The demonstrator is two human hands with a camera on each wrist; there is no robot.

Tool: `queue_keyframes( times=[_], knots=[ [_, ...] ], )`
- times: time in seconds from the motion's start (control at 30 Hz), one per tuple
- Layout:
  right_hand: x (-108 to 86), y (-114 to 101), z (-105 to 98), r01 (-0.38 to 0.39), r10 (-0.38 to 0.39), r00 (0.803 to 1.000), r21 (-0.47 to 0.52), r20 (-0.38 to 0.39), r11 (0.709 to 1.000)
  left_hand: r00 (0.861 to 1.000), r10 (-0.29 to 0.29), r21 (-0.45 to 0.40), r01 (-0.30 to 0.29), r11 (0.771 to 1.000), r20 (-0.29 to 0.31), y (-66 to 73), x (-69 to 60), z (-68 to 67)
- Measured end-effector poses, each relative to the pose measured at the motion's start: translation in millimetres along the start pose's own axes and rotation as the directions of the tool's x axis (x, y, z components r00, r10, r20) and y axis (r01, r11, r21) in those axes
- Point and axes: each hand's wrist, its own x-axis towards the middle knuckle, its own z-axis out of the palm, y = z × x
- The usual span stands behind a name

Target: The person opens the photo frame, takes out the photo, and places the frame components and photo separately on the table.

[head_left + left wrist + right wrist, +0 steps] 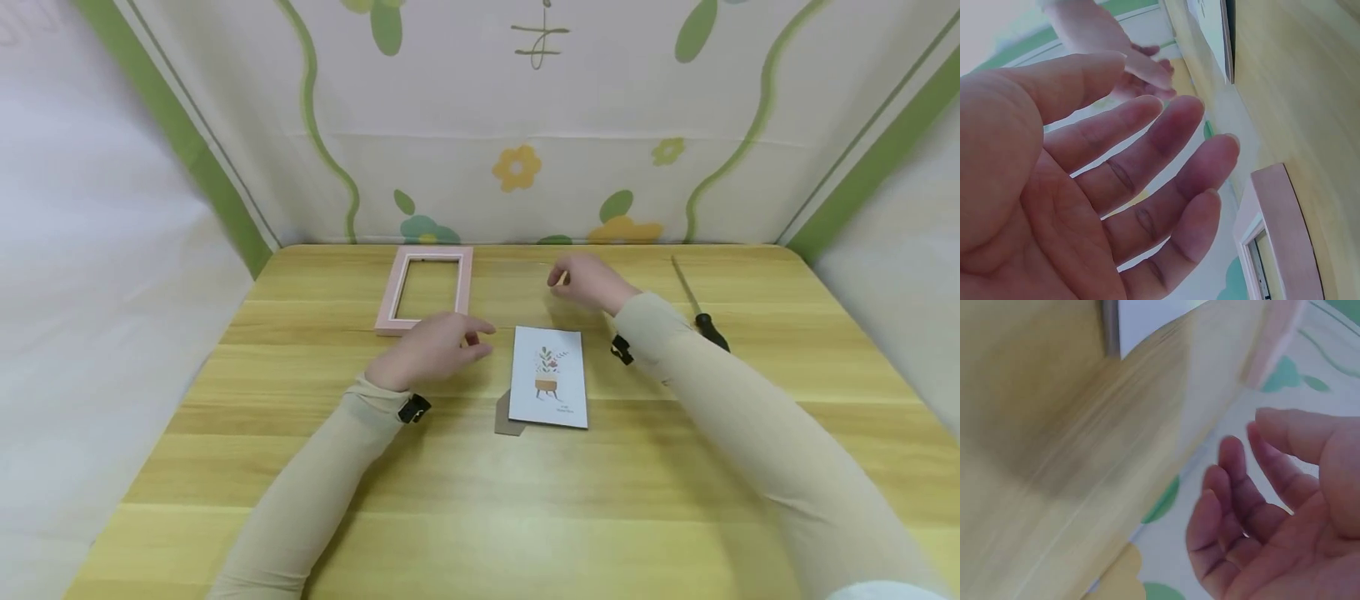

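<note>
My left hand point(431, 350) hovers by the near right corner of a pink picture frame point(386, 300), fingers relaxed and apart. In the left wrist view its palm and bent fingers hold nothing. My right hand point(588, 282) is above the far part of the table, loosely curled; the right wrist view shows nothing in its fingers. Between frame and right hand lies a faint clear sheet point(510, 287), its edges hard to see. A white card printed with a potted plant point(528, 392) lies nearer me, on a dark backing. From under it sticks a grey-brown flap point(508, 423).
A screwdriver with a black handle point(711, 332) lies at the right, its shaft pointing to the back edge. The wooden table point(450, 517) ends at a white cloth wall point(450, 108) with flower prints. Similar cloth hangs at both sides.
</note>
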Motion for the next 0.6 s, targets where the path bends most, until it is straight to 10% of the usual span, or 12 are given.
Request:
queue_keyframes(
  times=[0.6],
  knots=[
    [-77.5,-1.7,19.3,-0.094,0.097,0.989,-0.032,0.114,0.995,1.0,0.03,0.022,-0.03,0.999,0.009,7.6,-5.7,1.9]
  ],
)
